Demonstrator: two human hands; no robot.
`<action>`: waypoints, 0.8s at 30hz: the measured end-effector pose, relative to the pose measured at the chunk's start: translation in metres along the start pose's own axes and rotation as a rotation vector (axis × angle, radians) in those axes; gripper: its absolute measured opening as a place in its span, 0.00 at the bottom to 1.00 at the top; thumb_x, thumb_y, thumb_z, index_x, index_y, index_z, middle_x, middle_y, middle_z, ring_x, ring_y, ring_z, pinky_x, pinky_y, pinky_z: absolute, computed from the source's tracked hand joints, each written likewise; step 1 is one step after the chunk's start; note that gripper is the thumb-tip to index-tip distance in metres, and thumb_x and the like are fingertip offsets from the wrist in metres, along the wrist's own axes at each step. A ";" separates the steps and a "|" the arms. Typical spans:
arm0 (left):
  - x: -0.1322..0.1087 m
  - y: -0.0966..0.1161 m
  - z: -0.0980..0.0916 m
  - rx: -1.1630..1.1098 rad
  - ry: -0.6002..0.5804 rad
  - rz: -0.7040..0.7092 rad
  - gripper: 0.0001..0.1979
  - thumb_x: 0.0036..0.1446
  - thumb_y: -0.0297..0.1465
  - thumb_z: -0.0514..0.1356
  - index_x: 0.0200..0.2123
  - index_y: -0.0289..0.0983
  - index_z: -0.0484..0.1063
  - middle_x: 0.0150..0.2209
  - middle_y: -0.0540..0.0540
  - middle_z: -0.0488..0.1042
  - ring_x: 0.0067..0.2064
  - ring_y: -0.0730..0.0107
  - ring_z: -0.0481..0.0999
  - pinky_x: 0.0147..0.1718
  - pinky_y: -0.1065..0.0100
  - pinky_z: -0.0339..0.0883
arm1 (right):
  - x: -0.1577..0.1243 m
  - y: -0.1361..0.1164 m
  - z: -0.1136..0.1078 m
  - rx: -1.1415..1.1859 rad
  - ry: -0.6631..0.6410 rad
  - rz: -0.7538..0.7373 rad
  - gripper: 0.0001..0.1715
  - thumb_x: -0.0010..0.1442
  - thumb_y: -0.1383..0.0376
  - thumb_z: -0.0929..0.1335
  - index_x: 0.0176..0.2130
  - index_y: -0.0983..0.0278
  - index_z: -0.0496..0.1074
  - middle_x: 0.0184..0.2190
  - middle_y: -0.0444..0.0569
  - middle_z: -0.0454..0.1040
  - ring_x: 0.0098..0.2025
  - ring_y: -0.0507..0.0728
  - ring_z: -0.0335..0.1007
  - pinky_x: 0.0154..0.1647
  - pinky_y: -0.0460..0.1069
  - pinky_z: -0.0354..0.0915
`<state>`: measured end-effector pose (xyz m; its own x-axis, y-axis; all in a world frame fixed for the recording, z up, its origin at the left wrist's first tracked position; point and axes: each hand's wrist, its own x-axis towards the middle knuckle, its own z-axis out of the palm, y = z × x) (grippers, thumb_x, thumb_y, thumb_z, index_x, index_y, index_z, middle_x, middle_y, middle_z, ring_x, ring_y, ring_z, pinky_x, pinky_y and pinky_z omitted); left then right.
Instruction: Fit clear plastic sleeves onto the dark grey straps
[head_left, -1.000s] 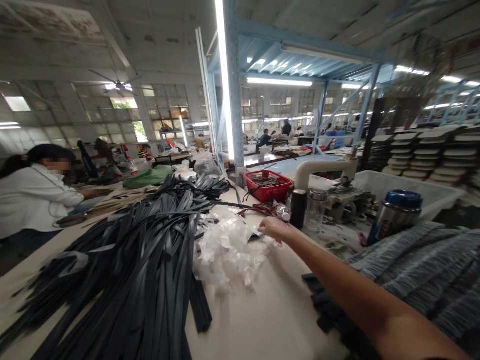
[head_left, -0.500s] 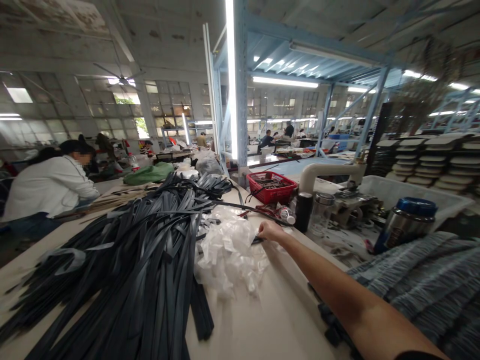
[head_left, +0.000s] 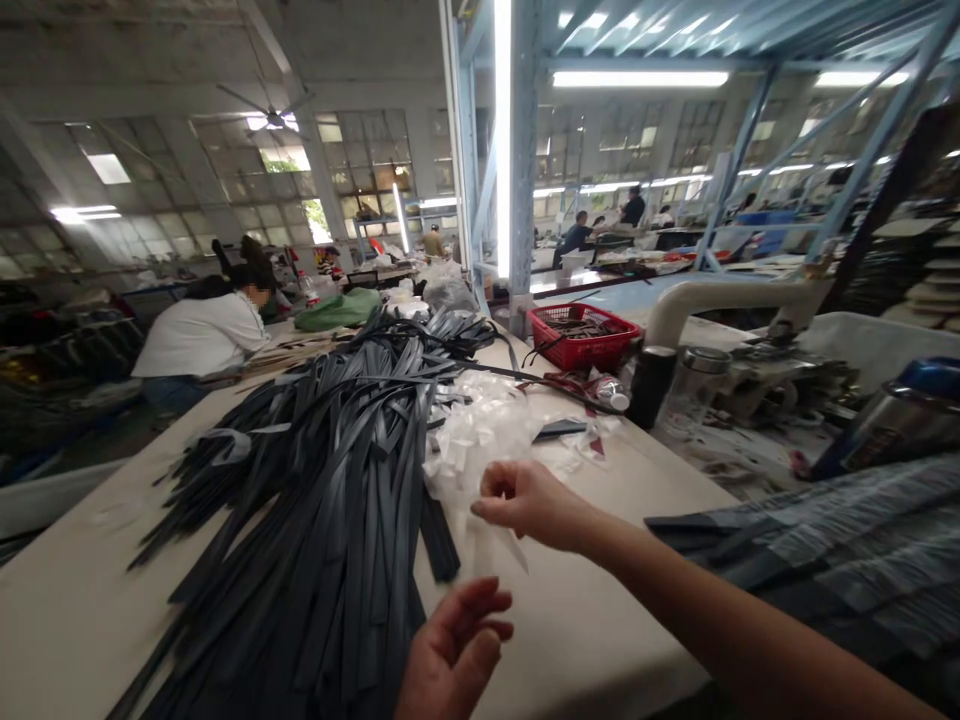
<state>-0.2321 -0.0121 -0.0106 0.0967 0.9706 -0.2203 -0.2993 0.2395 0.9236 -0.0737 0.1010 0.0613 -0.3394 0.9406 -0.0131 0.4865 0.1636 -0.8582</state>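
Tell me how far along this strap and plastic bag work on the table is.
Early, by the look of it. Done: nothing sorted that I can see. In hand: the right hand pinches a clear plastic sleeve, pulled back from the heap of clear plastic; the left hand rises below it, open. Left: the big pile of dark straps lies loose and unbagged.

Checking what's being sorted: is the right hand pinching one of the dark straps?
No, the right hand pinches a clear plastic sleeve, beside the pile of dark straps.
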 end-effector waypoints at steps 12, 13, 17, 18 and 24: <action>0.003 -0.014 -0.013 0.101 0.013 0.015 0.16 0.49 0.44 0.67 0.28 0.35 0.77 0.23 0.47 0.76 0.26 0.72 0.69 0.28 0.70 0.59 | -0.035 0.007 0.064 0.176 -0.038 0.046 0.05 0.51 0.64 0.69 0.30 0.64 0.71 0.21 0.41 0.69 0.23 0.50 0.61 0.22 0.45 0.54; 0.001 -0.017 -0.015 0.090 -0.003 -0.005 0.17 0.49 0.45 0.67 0.28 0.35 0.77 0.23 0.46 0.77 0.26 0.72 0.70 0.28 0.70 0.59 | -0.035 0.010 0.066 0.237 -0.082 0.069 0.10 0.51 0.63 0.69 0.35 0.64 0.72 0.23 0.41 0.71 0.22 0.50 0.61 0.20 0.44 0.55; -0.011 -0.028 -0.017 0.037 -0.033 -0.142 0.20 0.44 0.47 0.69 0.29 0.34 0.76 0.23 0.46 0.77 0.25 0.70 0.73 0.28 0.69 0.63 | -0.032 0.025 0.074 0.428 -0.196 0.136 0.31 0.51 0.63 0.70 0.54 0.65 0.65 0.23 0.39 0.73 0.18 0.48 0.59 0.13 0.42 0.53; -0.015 -0.030 -0.017 0.020 -0.033 -0.175 0.21 0.43 0.47 0.70 0.30 0.34 0.76 0.23 0.46 0.78 0.25 0.69 0.74 0.27 0.69 0.64 | -0.032 0.028 0.077 0.456 -0.199 0.135 0.32 0.50 0.64 0.70 0.54 0.64 0.65 0.22 0.38 0.71 0.18 0.48 0.58 0.13 0.41 0.52; -0.026 -0.032 -0.012 -0.133 -0.014 -0.307 0.26 0.35 0.46 0.73 0.35 0.36 0.75 0.28 0.47 0.80 0.24 0.69 0.77 0.25 0.72 0.63 | -0.037 0.033 0.086 0.481 -0.098 0.072 0.29 0.48 0.69 0.71 0.51 0.62 0.69 0.23 0.37 0.69 0.19 0.47 0.58 0.12 0.40 0.54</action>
<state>-0.2365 -0.0450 -0.0376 0.2140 0.8526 -0.4767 -0.3755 0.5223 0.7656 -0.1143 0.0457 -0.0108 -0.4038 0.9083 -0.1090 0.0927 -0.0779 -0.9926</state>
